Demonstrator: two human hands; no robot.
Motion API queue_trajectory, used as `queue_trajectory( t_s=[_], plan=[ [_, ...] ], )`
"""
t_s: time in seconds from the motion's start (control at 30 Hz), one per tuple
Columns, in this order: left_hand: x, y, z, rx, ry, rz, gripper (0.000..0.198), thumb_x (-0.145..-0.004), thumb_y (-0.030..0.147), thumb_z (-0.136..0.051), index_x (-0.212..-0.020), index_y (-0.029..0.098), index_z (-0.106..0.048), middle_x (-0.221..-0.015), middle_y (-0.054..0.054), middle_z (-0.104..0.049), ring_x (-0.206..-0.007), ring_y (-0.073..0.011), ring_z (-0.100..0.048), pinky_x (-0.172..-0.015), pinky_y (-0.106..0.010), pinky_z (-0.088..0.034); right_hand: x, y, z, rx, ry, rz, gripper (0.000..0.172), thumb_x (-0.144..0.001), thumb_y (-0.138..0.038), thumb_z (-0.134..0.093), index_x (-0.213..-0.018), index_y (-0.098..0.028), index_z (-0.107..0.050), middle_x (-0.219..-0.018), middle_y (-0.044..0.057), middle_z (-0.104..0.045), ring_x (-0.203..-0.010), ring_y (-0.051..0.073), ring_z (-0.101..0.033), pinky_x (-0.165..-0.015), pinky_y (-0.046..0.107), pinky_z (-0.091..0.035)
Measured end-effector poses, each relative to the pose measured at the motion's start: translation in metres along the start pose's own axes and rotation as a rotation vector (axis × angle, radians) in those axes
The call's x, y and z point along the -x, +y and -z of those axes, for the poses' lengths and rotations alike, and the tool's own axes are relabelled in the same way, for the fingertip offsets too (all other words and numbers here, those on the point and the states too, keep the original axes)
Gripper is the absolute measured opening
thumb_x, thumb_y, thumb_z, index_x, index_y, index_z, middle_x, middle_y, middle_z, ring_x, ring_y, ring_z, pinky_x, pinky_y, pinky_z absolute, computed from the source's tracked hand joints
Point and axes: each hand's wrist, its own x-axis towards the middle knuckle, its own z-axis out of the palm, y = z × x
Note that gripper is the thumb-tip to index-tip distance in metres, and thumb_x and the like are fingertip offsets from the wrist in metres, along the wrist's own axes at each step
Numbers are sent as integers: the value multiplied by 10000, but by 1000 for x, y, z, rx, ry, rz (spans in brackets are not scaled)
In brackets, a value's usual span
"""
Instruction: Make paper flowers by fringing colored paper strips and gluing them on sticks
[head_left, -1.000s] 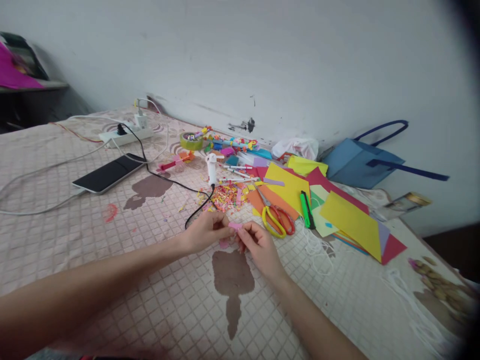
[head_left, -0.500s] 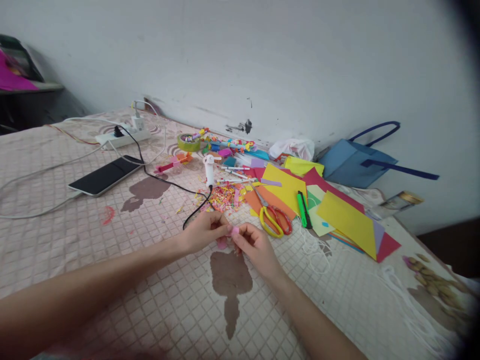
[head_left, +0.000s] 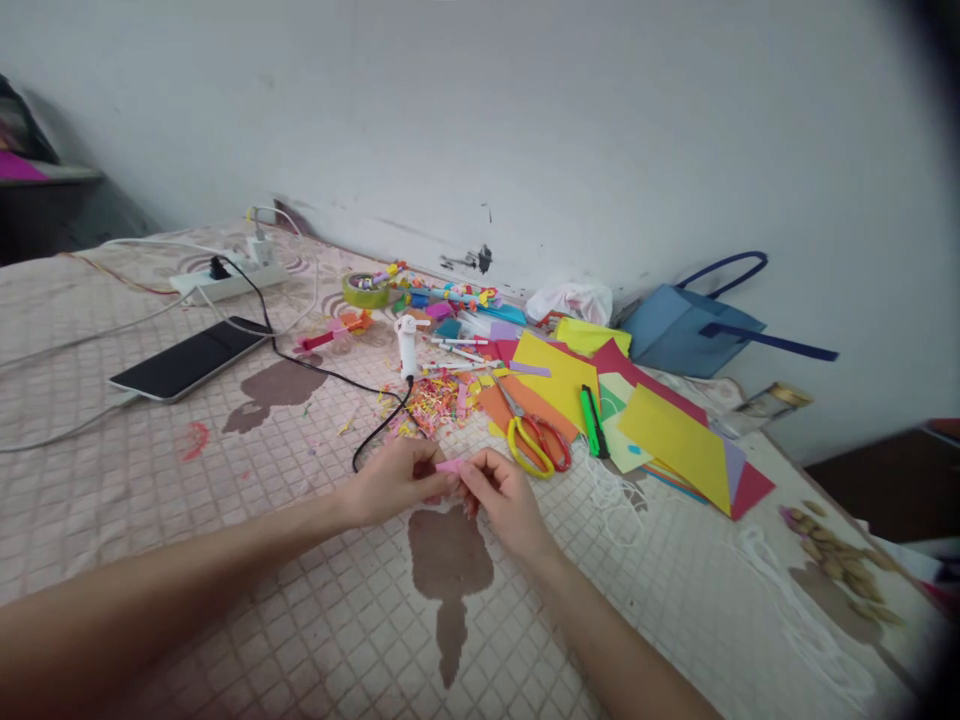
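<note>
A small strip of pink paper (head_left: 450, 466) is pinched between my two hands, low over the patterned cloth. My left hand (head_left: 397, 482) is closed, its thumb and fingers on the strip's left part. From the other side my right hand (head_left: 501, 500) grips it with thumb and forefinger. The fingers cover most of the strip, so its full shape is hidden. Just beyond the hands lies a heap of coloured paper shreds (head_left: 442, 405), with a white glue gun (head_left: 407, 348) standing behind it. Scissors (head_left: 531, 440) with yellow and red handles rest right of my right hand.
A green cutter knife (head_left: 594, 422) lies by coloured paper sheets (head_left: 675, 435) and white string (head_left: 611, 500). At left are a tablet-like black device (head_left: 191, 360) and a power strip (head_left: 225, 282) with cables. A roll of tape (head_left: 365, 290) and a blue bag (head_left: 679, 330) stand near the wall.
The pink strip has turned and now stretches flatter between my fingertips. The whole view has shifted slightly, so the objects on the cloth appear a little farther left.
</note>
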Motion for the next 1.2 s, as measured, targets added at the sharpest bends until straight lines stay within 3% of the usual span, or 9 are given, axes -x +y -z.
queue_trajectory(
  t_s=[0.33, 0.6, 0.77, 1.2],
  plan=[
    [-3, 5, 5, 203, -22, 48, 329, -776, 464, -572, -719, 142, -531, -608, -9, -597, -551, -117, -573, -509, -205, -405, -3, -4, 6, 37, -65, 18, 324, -833, -480, -539, -694, -191, -491, -572, -44, -501, -464, 89, -467, -451, 209, -385],
    [-1, 2, 0, 122, -66, 18, 347, -779, 451, -562, -630, 142, -506, -560, 3, -555, -499, -88, -485, -463, -191, -359, -2, -3, 0, 26, -84, 13, 321, -826, -473, -548, -697, -182, -506, -564, -46, -500, -450, 84, -449, -442, 204, -370],
    [-1, 4, 1, 170, -69, 7, 359, -793, 471, -538, -657, 139, -525, -567, -2, -573, -509, -90, -506, -479, -190, -397, -2, -4, 0, 31, -73, 37, 331, -829, -486, -538, -699, -183, -506, -556, -51, -483, -452, 84, -442, -446, 202, -366],
    [-7, -9, 3, 278, 8, 42, 320, -769, 448, -586, -703, 143, -513, -550, -1, -597, -497, -110, -570, -472, -205, -401, -7, 2, 3, 44, -24, 30, 340, -832, -488, -527, -677, -187, -494, -547, -40, -499, -445, 94, -472, -433, 209, -396]
  ],
)
